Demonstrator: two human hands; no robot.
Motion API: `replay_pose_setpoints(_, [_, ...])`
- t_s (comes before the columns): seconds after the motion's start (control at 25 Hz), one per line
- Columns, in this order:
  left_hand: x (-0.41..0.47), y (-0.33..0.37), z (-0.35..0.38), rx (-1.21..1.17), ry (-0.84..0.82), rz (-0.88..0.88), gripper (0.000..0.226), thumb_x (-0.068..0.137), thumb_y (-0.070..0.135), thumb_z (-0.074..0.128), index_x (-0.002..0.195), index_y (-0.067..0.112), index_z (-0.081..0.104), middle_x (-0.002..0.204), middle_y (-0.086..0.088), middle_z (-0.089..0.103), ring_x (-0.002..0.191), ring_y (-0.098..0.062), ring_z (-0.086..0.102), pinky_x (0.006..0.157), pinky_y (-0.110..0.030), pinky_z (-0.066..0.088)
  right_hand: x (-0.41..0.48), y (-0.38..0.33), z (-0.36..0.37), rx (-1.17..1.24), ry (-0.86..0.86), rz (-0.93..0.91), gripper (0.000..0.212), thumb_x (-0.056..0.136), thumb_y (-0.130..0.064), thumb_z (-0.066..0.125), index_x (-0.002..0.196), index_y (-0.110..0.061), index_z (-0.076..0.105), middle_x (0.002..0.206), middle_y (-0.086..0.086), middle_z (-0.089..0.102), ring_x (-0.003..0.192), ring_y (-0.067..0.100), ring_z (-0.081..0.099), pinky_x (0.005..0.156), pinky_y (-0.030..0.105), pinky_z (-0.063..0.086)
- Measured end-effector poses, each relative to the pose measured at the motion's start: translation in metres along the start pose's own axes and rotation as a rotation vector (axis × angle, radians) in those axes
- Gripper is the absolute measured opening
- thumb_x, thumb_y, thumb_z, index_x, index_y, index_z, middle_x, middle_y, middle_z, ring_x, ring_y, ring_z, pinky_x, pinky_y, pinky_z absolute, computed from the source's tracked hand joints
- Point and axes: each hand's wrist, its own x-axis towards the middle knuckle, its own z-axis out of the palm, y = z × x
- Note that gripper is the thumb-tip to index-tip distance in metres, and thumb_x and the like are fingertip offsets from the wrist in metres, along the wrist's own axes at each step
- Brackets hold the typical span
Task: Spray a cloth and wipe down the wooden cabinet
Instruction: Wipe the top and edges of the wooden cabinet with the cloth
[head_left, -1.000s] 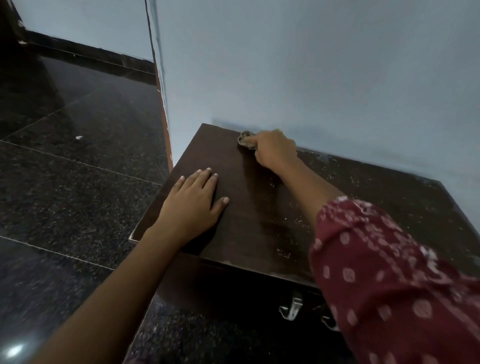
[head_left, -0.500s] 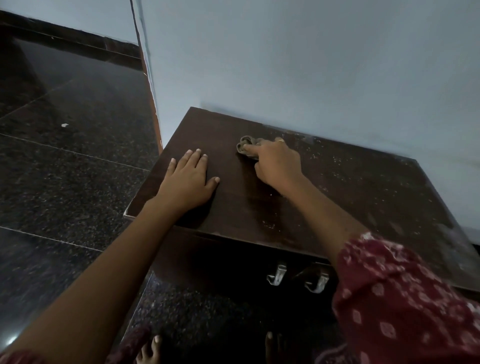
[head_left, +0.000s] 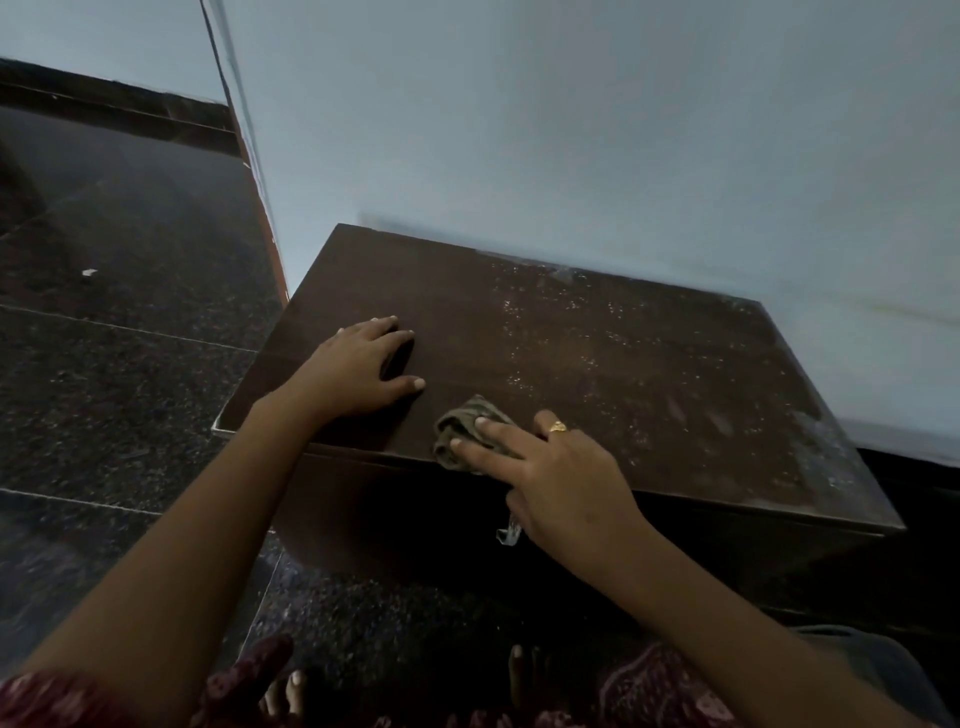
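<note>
The low wooden cabinet (head_left: 597, 364) has a dark brown top, speckled with pale dust on its right half. A small crumpled grey-brown cloth (head_left: 465, 423) lies at the top's front edge. My right hand (head_left: 556, 478) presses on the cloth with its fingers spread over it; a gold ring shows on one finger. My left hand (head_left: 363, 371) rests flat on the top near the front left corner, holding nothing. No spray bottle is in view.
A pale blue wall (head_left: 571, 130) stands right behind the cabinet. Dark polished stone floor (head_left: 104, 364) stretches to the left. A metal handle (head_left: 509, 535) hangs on the cabinet front below my right hand. My bare feet (head_left: 291, 696) show at the bottom.
My right hand has dragged the cloth from the back edge of the top to the front edge. The left hand stayed in place near the front left corner.
</note>
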Motion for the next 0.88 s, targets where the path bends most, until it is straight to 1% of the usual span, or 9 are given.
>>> replay_pose_setpoints(0.16, [0.006,0.013,0.003,0.008,0.053,0.014,0.064,0.092,0.042,0.048,0.147,0.019,0.025,0.159,-0.002,0.018,0.147,-0.020,0.015,0.120,-0.040,0.016,0.005,0.025,0.002,-0.012,0.026,0.069,0.066,0.049,-0.012,0.082,0.106,-0.041,0.067,0.105,-0.015,0.073,0.076,0.023,0.068,0.050,0.025,0.051])
replay_pose_setpoints(0.2, [0.008,0.016,0.005,0.010,0.069,0.013,0.063,0.092,0.041,0.047,0.147,0.019,0.025,0.159,-0.002,0.019,0.147,-0.020,0.016,0.119,-0.039,0.017,0.012,0.029,0.001,-0.002,0.028,0.079,0.065,0.055,-0.010,0.078,0.111,-0.041,0.065,0.110,-0.013,0.071,0.083,0.026,0.067,0.054,0.028,0.052])
replay_pose_setpoints(0.24, [0.010,0.019,0.007,0.014,0.083,0.012,0.062,0.093,0.040,0.046,0.147,0.018,0.026,0.158,-0.002,0.020,0.147,-0.020,0.017,0.119,-0.039,0.017,0.021,0.032,-0.001,0.032,0.025,0.091,0.063,0.066,-0.009,0.071,0.119,-0.042,0.059,0.121,-0.013,0.066,0.096,0.030,0.063,0.064,0.031,0.052])
replay_pose_setpoints(0.32, [0.014,0.023,0.012,0.023,0.109,0.006,0.060,0.094,0.040,0.044,0.147,0.018,0.026,0.158,-0.002,0.021,0.146,-0.020,0.017,0.119,-0.039,0.017,0.044,0.041,-0.003,0.078,-0.078,0.133,0.059,0.087,-0.009,0.050,0.135,-0.043,0.041,0.143,-0.014,0.046,0.125,0.031,0.044,0.085,0.036,0.046])
replay_pose_setpoints(0.4, [0.019,0.024,0.015,0.036,0.131,0.000,0.059,0.094,0.041,0.042,0.146,0.019,0.027,0.158,-0.002,0.022,0.146,-0.019,0.018,0.120,-0.039,0.017,0.071,0.053,-0.001,0.084,-0.138,0.180,0.057,0.093,-0.010,0.041,0.138,-0.044,0.034,0.149,-0.014,0.037,0.133,0.030,0.034,0.093,0.038,0.044])
replay_pose_setpoints(0.52, [0.024,0.023,0.019,0.062,0.154,-0.004,0.058,0.094,0.043,0.040,0.146,0.021,0.027,0.158,0.000,0.023,0.146,-0.018,0.018,0.120,-0.039,0.018,0.118,0.073,0.008,0.061,-0.093,0.198,0.053,0.094,-0.011,0.041,0.136,-0.044,0.039,0.146,-0.008,0.044,0.131,0.031,0.038,0.094,0.043,0.045])
replay_pose_setpoints(0.68, [0.027,0.022,0.019,0.056,0.166,-0.007,0.058,0.094,0.045,0.040,0.146,0.023,0.028,0.157,0.002,0.024,0.145,-0.017,0.021,0.119,-0.039,0.019,0.179,0.104,0.021,0.106,-0.091,0.284,0.048,0.094,-0.013,0.044,0.132,-0.042,0.046,0.131,0.007,0.055,0.122,0.030,0.047,0.092,0.043,0.046])
replay_pose_setpoints(0.76, [0.028,0.022,0.017,0.053,0.156,-0.012,0.058,0.093,0.046,0.040,0.146,0.024,0.027,0.157,0.003,0.023,0.145,-0.017,0.021,0.118,-0.039,0.019,0.202,0.116,0.029,0.108,-0.092,0.325,0.048,0.094,-0.011,0.044,0.133,-0.039,0.046,0.129,0.009,0.056,0.124,0.030,0.045,0.093,0.043,0.045])
replay_pose_setpoints(0.88, [0.030,0.023,0.015,0.050,0.148,-0.009,0.058,0.093,0.045,0.041,0.146,0.025,0.027,0.157,0.003,0.024,0.145,-0.017,0.021,0.118,-0.040,0.020,0.215,0.126,0.036,0.026,-0.118,0.314,0.046,0.095,-0.010,0.040,0.136,-0.031,0.045,0.129,0.008,0.055,0.125,0.031,0.041,0.091,0.043,0.042])
